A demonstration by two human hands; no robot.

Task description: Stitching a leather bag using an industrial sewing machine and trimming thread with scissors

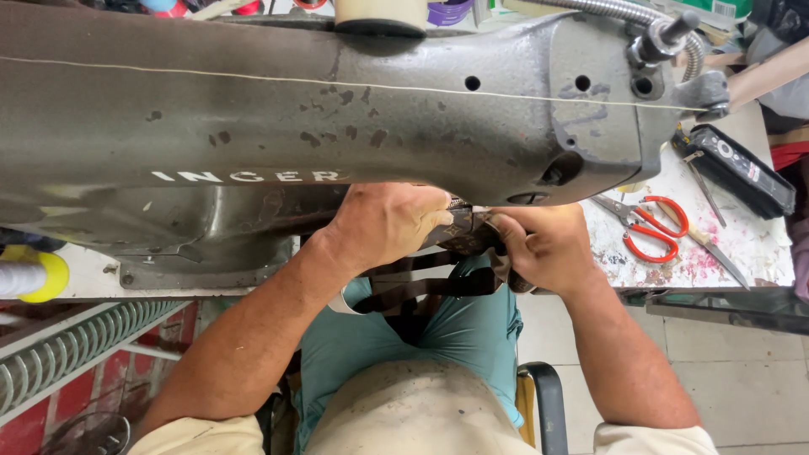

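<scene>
A large grey-brown sewing machine arm fills the top of the head view, with a pale thread running along it. Under its head, my left hand and my right hand both grip a brown patterned bag piece. Its dark brown straps hang down over my lap. The needle area is hidden by the machine head and my fingers.
Red-handled scissors lie on the paint-stained white table to the right, beside a thin metal tool and a black device. A flexible metal hose curves at the top. A white and yellow thread spool is at left.
</scene>
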